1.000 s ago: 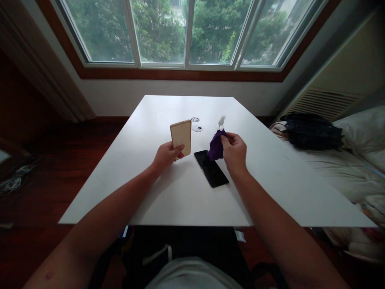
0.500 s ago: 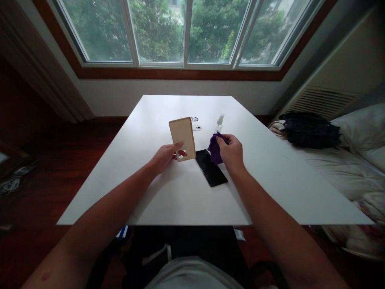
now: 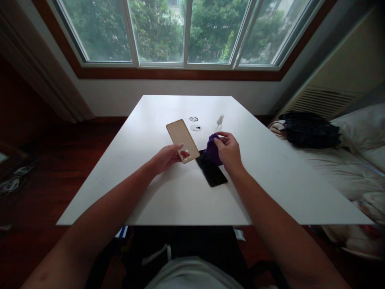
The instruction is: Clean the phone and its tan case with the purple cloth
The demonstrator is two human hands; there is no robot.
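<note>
Evidently, a beige phone case (image 3: pixel 180 134) is grasped by the left hand (image 3: pixel 167 157) above the white table (image 3: pixel 180 200), thumb on the visible face, fingers behind. Since it is gripped near its cutout end only, it could be tipped or dropped if the thumb were eased. Its long axis is slanted from far left to near right, the cutout end being turned toward the wearer. Between the hands, a dark phone (image 3: pixel 213 174) is laid flat on the table, its long axis aligned much the same way; which end is its top cannot be told. It could be scuffed if the case were lowered, the case's near corner being seen right by its far end. Over the phone, a purple cloth (image 3: pixel 212 149) is pinched in the right hand (image 3: pixel 230 150); contact cannot be judged. Behind, a clear spray bottle (image 3: pixel 219 121) could be toppled by a careless forward push of those knuckles.
</note>
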